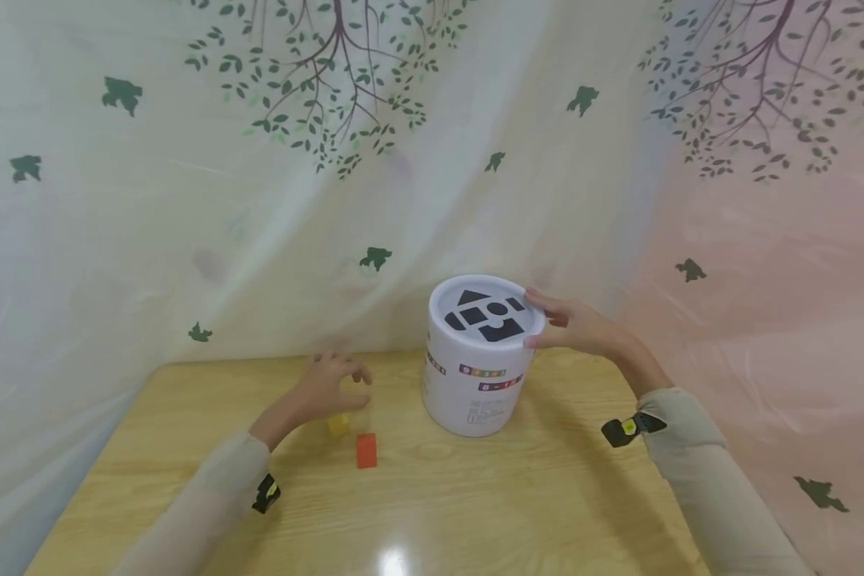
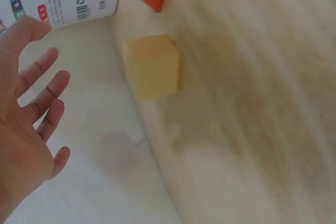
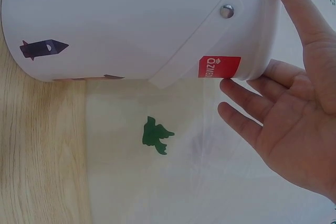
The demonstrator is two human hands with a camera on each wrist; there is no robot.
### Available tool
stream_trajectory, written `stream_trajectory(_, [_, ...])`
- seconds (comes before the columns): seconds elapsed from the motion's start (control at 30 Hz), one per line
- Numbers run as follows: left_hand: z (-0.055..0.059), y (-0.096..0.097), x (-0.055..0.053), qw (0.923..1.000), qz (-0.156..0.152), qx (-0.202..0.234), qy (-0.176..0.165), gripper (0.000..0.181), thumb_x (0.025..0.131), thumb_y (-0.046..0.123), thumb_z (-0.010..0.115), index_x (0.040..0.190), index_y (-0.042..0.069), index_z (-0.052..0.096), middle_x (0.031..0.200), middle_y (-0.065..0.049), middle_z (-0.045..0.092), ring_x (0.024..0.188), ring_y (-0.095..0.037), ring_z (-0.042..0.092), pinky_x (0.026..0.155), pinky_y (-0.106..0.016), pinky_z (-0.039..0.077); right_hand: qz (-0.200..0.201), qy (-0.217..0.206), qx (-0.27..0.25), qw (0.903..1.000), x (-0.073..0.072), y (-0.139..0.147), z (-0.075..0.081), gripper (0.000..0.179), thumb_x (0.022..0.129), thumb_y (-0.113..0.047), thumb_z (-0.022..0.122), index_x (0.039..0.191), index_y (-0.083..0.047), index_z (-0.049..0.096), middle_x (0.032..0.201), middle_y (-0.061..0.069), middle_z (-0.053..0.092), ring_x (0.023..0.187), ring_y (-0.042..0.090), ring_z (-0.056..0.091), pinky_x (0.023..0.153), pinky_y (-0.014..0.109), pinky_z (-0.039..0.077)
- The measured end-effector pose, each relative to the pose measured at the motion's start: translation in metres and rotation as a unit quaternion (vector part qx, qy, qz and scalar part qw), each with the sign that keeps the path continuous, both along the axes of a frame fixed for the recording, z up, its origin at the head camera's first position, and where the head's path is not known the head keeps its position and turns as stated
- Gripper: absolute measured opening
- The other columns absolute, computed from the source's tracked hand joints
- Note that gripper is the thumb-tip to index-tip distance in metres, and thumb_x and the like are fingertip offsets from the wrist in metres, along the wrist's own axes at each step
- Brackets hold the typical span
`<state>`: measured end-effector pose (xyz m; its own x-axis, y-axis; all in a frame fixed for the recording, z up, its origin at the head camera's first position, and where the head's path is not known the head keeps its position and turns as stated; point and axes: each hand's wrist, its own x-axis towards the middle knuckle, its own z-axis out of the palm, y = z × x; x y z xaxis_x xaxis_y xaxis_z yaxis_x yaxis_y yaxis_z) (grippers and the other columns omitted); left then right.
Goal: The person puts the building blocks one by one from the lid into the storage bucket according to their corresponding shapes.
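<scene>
A white shape-sorter bucket stands upright on the table, its lid showing several dark shaped holes. My right hand holds it by the top rim, the thumb on one side and the fingers on another. The left hand is in the air left of the bucket, fingers spread and slightly bent, with nothing in them. Just under it lies a yellow block, partly hidden in the head view and seen whole in the left wrist view. Near that, a red block rests on the wood.
The wooden table ends at the back against a hanging cloth printed with branches and green birds. A white strap handle hangs along the bucket's side. Each wrist wears a small black camera.
</scene>
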<state>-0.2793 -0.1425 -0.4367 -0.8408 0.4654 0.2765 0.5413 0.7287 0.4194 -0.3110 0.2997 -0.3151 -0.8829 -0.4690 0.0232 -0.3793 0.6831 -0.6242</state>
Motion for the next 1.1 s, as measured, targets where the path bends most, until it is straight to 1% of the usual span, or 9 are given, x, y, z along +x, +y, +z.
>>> stream_trajectory(0.1, [-0.005, -0.001, 0.009, 0.9998, -0.009, -0.014, -0.009, 0.018, 0.084, 0.033, 0.079, 0.090, 0.019, 0.069, 0.095, -0.002, 0.063, 0.109, -0.032, 0.049, 0.100, -0.067, 0.027, 0.001, -0.002, 0.000, 1.0000, -0.001, 0.001, 0.000, 0.097, 0.086, -0.043, 0.080, 0.162, -0.017, 0.026, 0.170, 0.007, 0.019, 0.149, 0.046, 0.033, 0.116, 0.061, 0.034])
stream_trajectory(0.2, [-0.008, 0.000, 0.016, 0.9989, -0.018, -0.041, 0.008, 0.026, 0.079, 0.040, 0.082, 0.074, 0.023, 0.064, 0.092, 0.001, 0.062, 0.106, -0.030, 0.050, 0.100, -0.068, 0.029, -0.002, -0.013, -0.002, 0.9999, -0.001, 0.001, 0.000, 0.098, 0.086, -0.044, 0.080, 0.162, -0.019, 0.024, 0.171, 0.006, 0.017, 0.149, 0.048, 0.032, 0.116, 0.063, 0.033])
stream_trajectory(0.33, [-0.014, 0.003, 0.020, 0.9937, -0.020, -0.104, 0.037, 0.039, 0.075, 0.053, 0.081, 0.056, 0.029, 0.057, 0.091, 0.007, 0.060, 0.100, -0.024, 0.051, 0.100, -0.067, 0.032, -0.011, -0.028, -0.007, 0.9995, -0.002, 0.002, 0.001, 0.100, 0.085, -0.046, 0.080, 0.163, -0.023, 0.022, 0.171, 0.004, 0.015, 0.150, 0.048, 0.030, 0.116, 0.064, 0.031])
stream_trajectory(0.5, [-0.022, 0.008, 0.022, 0.9852, -0.022, -0.156, 0.068, 0.050, 0.076, 0.062, 0.077, 0.046, 0.030, 0.053, 0.081, 0.010, 0.054, 0.092, -0.021, 0.048, 0.099, -0.061, 0.033, -0.013, -0.029, -0.004, 0.9995, -0.003, 0.000, 0.001, 0.101, 0.084, -0.049, 0.080, 0.163, -0.025, 0.021, 0.172, 0.003, 0.016, 0.149, 0.047, 0.032, 0.115, 0.064, 0.032])
stream_trajectory(0.67, [-0.029, 0.014, 0.026, 0.9755, -0.013, -0.188, 0.113, 0.057, 0.076, 0.067, 0.073, 0.045, 0.026, 0.050, 0.077, 0.007, 0.054, 0.093, -0.025, 0.051, 0.099, -0.063, 0.035, -0.008, -0.029, -0.007, 0.9995, -0.004, -0.001, 0.001, 0.101, 0.085, -0.047, 0.080, 0.163, -0.024, 0.021, 0.171, 0.004, 0.017, 0.148, 0.048, 0.033, 0.115, 0.064, 0.033])
stream_trajectory(0.73, [-0.033, 0.015, 0.026, 0.9707, -0.006, -0.201, 0.132, 0.057, 0.077, 0.067, 0.072, 0.046, 0.025, 0.049, 0.077, 0.006, 0.054, 0.094, -0.026, 0.052, 0.099, -0.064, 0.036, -0.005, -0.028, -0.007, 0.9996, -0.004, -0.001, 0.000, 0.100, 0.085, -0.046, 0.080, 0.163, -0.024, 0.021, 0.171, 0.004, 0.017, 0.148, 0.048, 0.033, 0.115, 0.064, 0.033])
stream_trajectory(0.83, [-0.037, 0.018, 0.026, 0.9666, 0.000, -0.205, 0.154, 0.055, 0.077, 0.065, 0.071, 0.047, 0.024, 0.051, 0.076, 0.006, 0.054, 0.093, -0.026, 0.051, 0.098, -0.063, 0.037, -0.004, -0.026, -0.002, 0.9996, -0.003, 0.000, -0.001, 0.100, 0.086, -0.046, 0.079, 0.163, -0.024, 0.020, 0.171, 0.003, 0.017, 0.149, 0.048, 0.033, 0.115, 0.064, 0.033])
stream_trajectory(1.0, [-0.041, 0.020, 0.026, 0.9672, 0.006, -0.192, 0.166, 0.050, 0.075, 0.061, 0.072, 0.049, 0.022, 0.054, 0.077, 0.005, 0.055, 0.089, -0.025, 0.049, 0.097, -0.062, 0.037, -0.004, -0.027, 0.003, 0.9996, -0.002, 0.000, 0.000, 0.099, 0.086, -0.047, 0.079, 0.163, -0.026, 0.020, 0.172, 0.002, 0.016, 0.149, 0.048, 0.031, 0.114, 0.065, 0.032])
stream_trajectory(1.1, [-0.042, 0.022, 0.025, 0.9711, 0.009, -0.180, 0.157, 0.047, 0.076, 0.057, 0.072, 0.051, 0.022, 0.053, 0.079, 0.005, 0.055, 0.090, -0.024, 0.048, 0.098, -0.063, 0.037, -0.007, -0.028, 0.004, 0.9996, -0.002, 0.001, 0.000, 0.099, 0.086, -0.047, 0.079, 0.163, -0.026, 0.021, 0.172, 0.001, 0.015, 0.150, 0.048, 0.031, 0.115, 0.065, 0.032])
